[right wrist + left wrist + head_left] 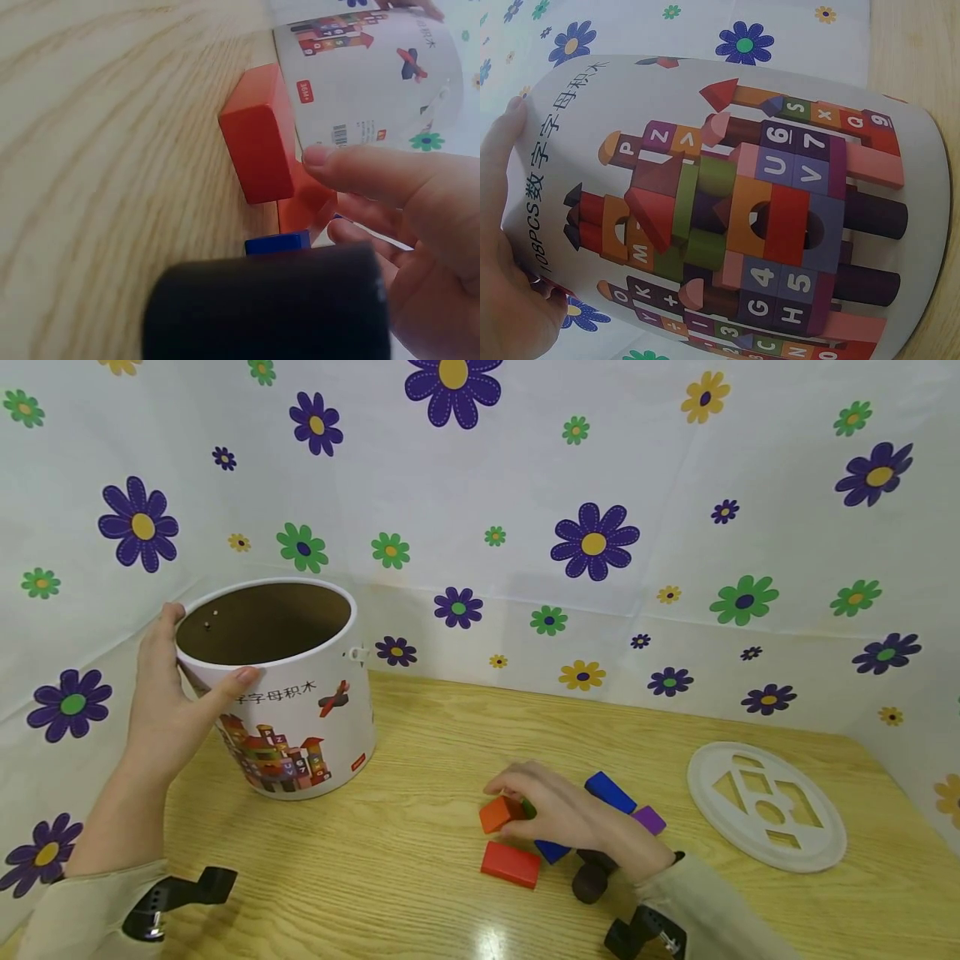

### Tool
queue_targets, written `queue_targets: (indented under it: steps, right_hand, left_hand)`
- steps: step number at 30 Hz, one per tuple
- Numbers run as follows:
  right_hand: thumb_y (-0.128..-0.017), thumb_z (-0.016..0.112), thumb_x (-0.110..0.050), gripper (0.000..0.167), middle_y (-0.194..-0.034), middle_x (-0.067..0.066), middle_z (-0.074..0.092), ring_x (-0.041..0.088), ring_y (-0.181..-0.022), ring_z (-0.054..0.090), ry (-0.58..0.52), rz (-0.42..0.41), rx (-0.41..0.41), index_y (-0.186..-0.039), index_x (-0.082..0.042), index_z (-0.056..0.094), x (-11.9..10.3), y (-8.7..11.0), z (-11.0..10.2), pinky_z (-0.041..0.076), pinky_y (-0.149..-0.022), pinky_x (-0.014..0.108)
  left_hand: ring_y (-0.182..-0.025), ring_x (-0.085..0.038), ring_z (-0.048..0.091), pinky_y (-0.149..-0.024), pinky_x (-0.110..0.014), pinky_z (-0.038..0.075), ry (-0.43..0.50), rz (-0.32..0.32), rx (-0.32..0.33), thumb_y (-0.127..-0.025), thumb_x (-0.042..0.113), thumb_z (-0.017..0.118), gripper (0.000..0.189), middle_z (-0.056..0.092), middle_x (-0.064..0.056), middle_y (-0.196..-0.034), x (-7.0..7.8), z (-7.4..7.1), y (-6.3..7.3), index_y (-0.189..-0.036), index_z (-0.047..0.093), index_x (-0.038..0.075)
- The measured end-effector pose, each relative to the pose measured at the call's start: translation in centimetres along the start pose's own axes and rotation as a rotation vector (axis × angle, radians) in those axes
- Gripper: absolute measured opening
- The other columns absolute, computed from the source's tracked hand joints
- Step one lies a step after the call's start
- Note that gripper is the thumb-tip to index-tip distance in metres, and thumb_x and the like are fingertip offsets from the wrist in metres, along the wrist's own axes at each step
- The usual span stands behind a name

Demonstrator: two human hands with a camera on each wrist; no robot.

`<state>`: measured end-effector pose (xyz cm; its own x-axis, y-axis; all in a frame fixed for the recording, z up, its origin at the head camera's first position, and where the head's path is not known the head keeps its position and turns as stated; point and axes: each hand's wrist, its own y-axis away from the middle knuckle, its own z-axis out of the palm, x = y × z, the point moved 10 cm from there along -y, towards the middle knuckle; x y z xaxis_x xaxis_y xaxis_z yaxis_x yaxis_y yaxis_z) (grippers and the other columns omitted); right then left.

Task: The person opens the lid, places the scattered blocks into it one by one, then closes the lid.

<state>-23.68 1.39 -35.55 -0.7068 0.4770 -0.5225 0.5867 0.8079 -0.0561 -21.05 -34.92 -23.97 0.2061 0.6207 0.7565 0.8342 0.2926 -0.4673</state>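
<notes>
My left hand (168, 702) grips the rim of a white bucket (330, 718), thumb outside at the front and fingers at the left. The bucket stands upright with its top uncovered; printed blocks (780, 217) decorate its side. To the right, my right hand (558, 806) curls its thumb and fingers round an orange block (497, 815). Just in front lies a red rectangular block (511, 864). A green block (528, 808) and a blue block (552, 851) show partly beneath the hand. Beside the wrist is a dark cylinder block (590, 882), large in the right wrist view.
Behind the right hand lie another blue block (610, 792) and a purple block (649, 820). A white round lid (708, 777) with shaped cutouts lies flat at the right of the wooden table (360, 877). White flower-patterned cloth (510, 468) hangs behind and at the sides.
</notes>
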Motion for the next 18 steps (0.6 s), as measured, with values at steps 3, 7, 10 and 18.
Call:
queue_targets:
  steps: [3, 7, 10, 18]
  right_hand:
    - [-0.084, 0.074, -0.023, 0.043, -0.111, -0.002, 0.058, 0.016, -0.101, 0.048, 0.038, 0.007, -0.012, -0.122, -0.01, 0.061, 0.19, -0.07, 0.3, 0.047, -0.086, 0.032]
    - [-0.084, 0.075, -0.019, 0.04, -0.115, -0.001, 0.058, 0.017, -0.104, 0.048, 0.094, 0.005, -0.016, -0.121, -0.011, 0.062, 0.31, -0.15, 0.69, 0.048, -0.086, 0.031]
    - [-0.083, 0.075, -0.017, 0.038, -0.114, -0.001, 0.058, 0.017, -0.104, 0.049, 0.107, -0.005, -0.008, -0.119, -0.011, 0.063, 0.17, -0.14, 0.75, 0.048, -0.086, 0.03]
    - [-0.085, 0.073, -0.01, 0.032, -0.112, 0.002, 0.059, 0.019, -0.104, 0.05, 0.098, -0.035, 0.007, -0.115, -0.007, 0.064, -0.24, -0.22, 0.9, 0.049, -0.085, 0.03]
  left_hand:
    - [-0.145, -0.022, 0.001, -0.112, -0.055, 0.005, -0.001, -0.002, -0.001, -0.084, 0.03, 0.07, 0.097, 0.003, 0.001, -0.159, 0.02, 0.02, 0.0, -0.154, 0.003, 0.028]
    - [-0.145, -0.022, 0.001, -0.112, -0.055, 0.005, 0.002, -0.003, -0.001, -0.084, 0.03, 0.07, 0.097, 0.004, 0.001, -0.159, 0.01, 0.06, 0.03, -0.154, 0.003, 0.029]
    - [-0.144, -0.022, 0.002, -0.112, -0.054, 0.005, 0.005, -0.002, -0.001, -0.084, 0.03, 0.07, 0.097, 0.004, 0.001, -0.159, 0.02, 0.08, 0.05, -0.154, 0.003, 0.029]
    - [-0.144, -0.021, 0.002, -0.113, -0.052, 0.005, 0.01, 0.009, 0.003, -0.084, 0.03, 0.07, 0.097, 0.004, 0.001, -0.159, 0.06, 0.07, 0.02, -0.154, 0.003, 0.029]
